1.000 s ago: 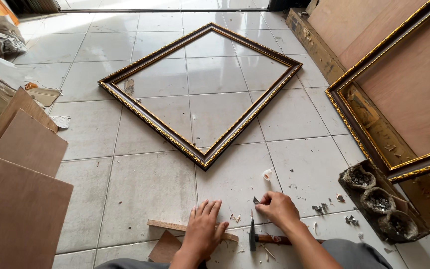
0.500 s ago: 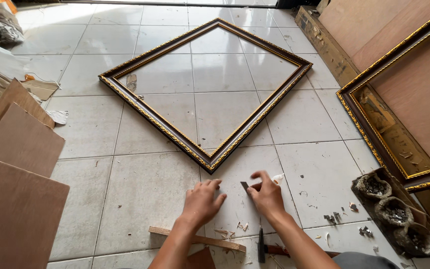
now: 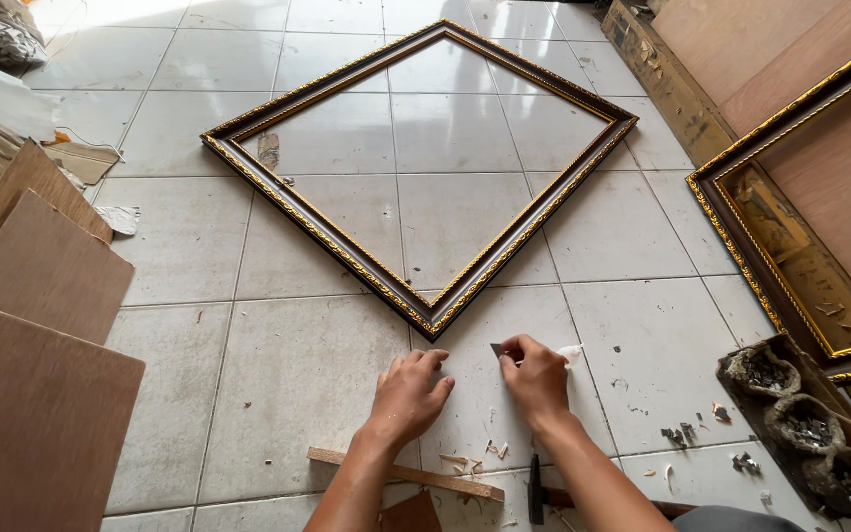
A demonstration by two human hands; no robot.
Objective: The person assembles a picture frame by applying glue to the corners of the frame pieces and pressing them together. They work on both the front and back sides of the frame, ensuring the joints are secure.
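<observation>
Corner piece, a small dark flat bit, was pinched between the thumb and fingers of the right hand, held just above the pale tiled floor and close to the near corner of a large empty picture frame. That frame, dark with gold ornamental edging, lay flat on the tiles, turned like a diamond, its lowest corner pointing at the person. A scrap of white material showed just beyond the right hand. The left hand rested beside it, fingers loosely curled, gripping nothing. Near the wrists lay a thin wooden strip, a hammer and scattered wood chips. Brown boards were stacked to the left; to the right a second gilded frame lay by a dark tray of three nail-filled pots. The pinched bit looked tiny, so it could easily have slipped from the fingertips and been lost among the chips. A careless knee or sleeve might have nudged the frame's joint out of square or tipped the nails.
</observation>
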